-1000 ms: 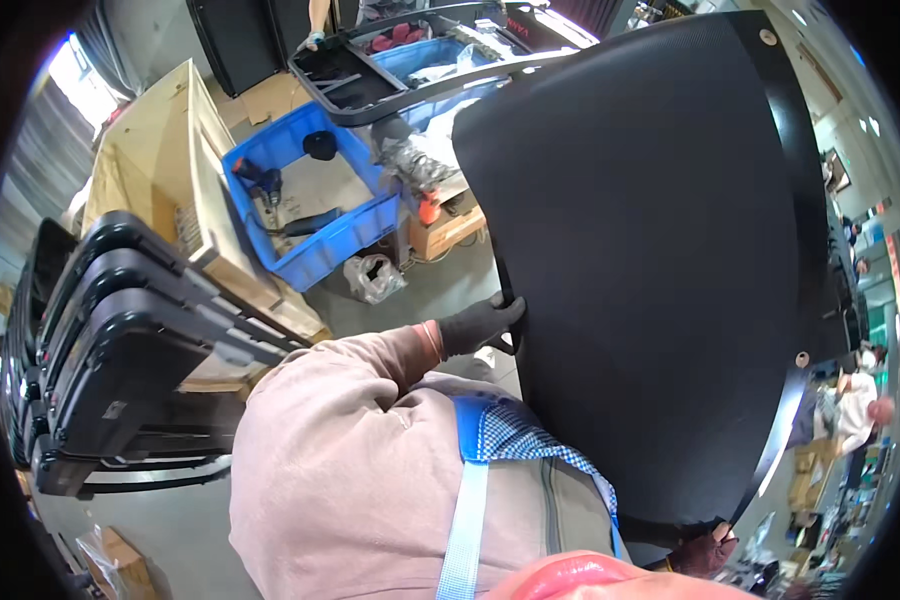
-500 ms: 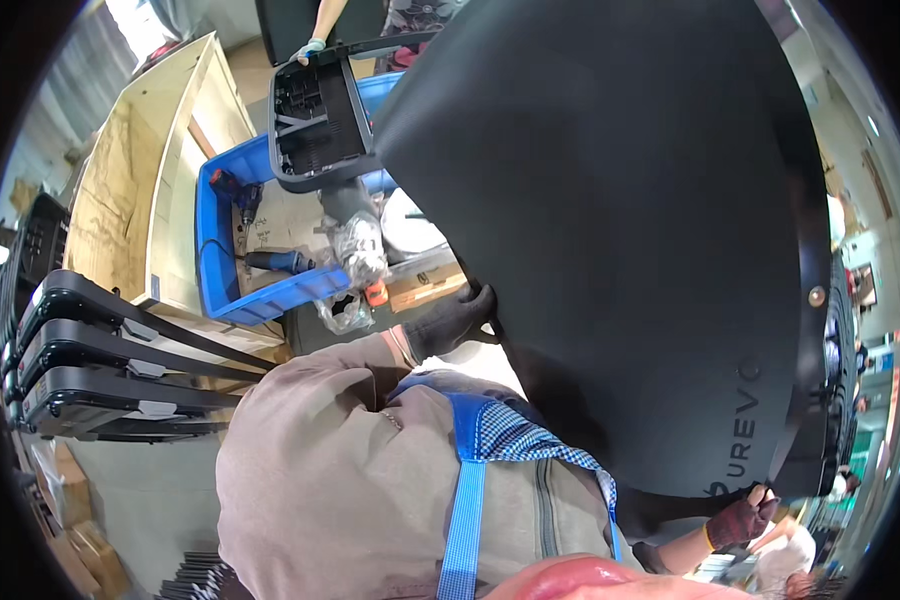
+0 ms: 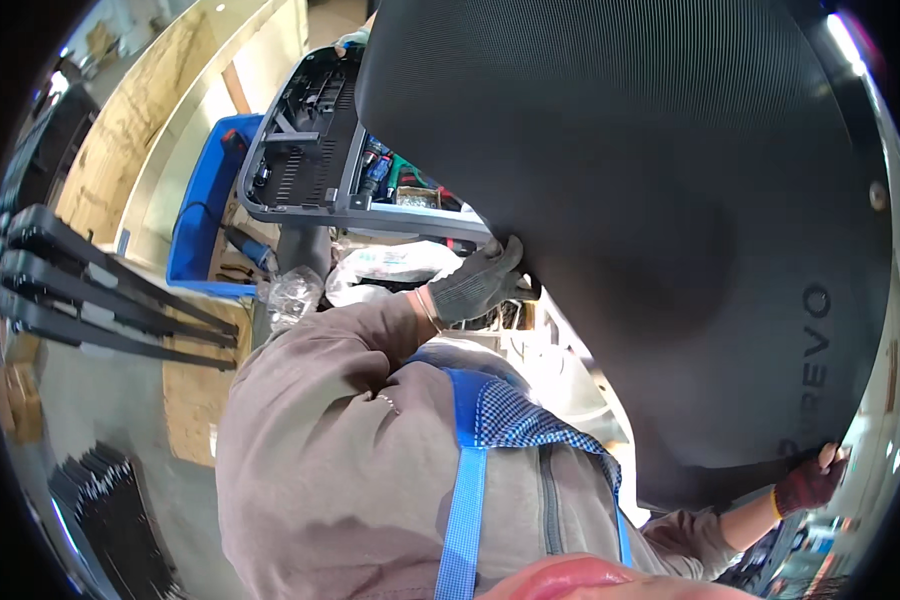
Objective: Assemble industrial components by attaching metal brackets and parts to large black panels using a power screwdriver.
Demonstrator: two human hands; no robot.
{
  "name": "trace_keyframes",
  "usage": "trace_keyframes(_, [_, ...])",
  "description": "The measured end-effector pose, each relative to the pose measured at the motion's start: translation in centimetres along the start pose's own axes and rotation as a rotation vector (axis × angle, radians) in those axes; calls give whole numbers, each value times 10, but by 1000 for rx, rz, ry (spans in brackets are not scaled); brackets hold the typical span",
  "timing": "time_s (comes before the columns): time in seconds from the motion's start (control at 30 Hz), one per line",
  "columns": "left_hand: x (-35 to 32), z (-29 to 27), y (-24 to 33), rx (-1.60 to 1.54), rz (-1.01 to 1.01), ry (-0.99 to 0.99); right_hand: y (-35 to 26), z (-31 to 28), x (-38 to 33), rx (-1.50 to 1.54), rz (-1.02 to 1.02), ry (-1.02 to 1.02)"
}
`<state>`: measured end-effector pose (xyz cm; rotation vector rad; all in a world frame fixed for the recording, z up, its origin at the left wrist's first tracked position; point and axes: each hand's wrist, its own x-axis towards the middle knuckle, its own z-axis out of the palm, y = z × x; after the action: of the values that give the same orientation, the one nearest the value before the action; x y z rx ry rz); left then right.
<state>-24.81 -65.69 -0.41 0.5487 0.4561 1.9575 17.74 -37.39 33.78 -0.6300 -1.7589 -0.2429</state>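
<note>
A large black treadmill belt (image 3: 610,250) fills the right half of the view, its broad surface tilted up in front of me. My left hand (image 3: 478,282), in a dark grey glove, holds its left edge close to the treadmill frame's rail. At the lower right corner my right hand (image 3: 812,482) is closed on the belt's edge, wearing a maroon glove with bare fingertips. Beyond my left hand lies the dark treadmill frame (image 3: 310,190), with an open, ribbed end compartment. The belt hides much of the frame.
A co-worker's hand (image 3: 350,42) touches the frame's far end. A blue bin (image 3: 202,205) with power tools stands left of the frame, beside a wooden crate (image 3: 120,130). Stacked black frames (image 3: 80,290) jut in from the left. Clear plastic wrap (image 3: 295,293) lies near my left arm.
The belt and treadmill frame have turned in view, and the frame now sits lower and nearer my left hand. My left hand is further up the belt's edge; my right hand is further right.
</note>
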Motion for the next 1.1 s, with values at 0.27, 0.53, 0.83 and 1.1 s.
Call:
trace_keyframes(0.27, [81, 45, -26, -61, 92, 493, 107, 334, 187, 116, -552, -435])
trace_keyframes(0.53, [95, 70, -62, -12, 178, 785, 11, 606, 148, -101, -476, -793])
trace_keyframes(0.83, [105, 73, -39, 241, -39, 1051, -3, 803, 60, 160, -631, -1033])
trace_keyframes(1.1, [-6, -40, -48, 1652, -458, 1048, -112, 763, 50, 808, -355, -1052])
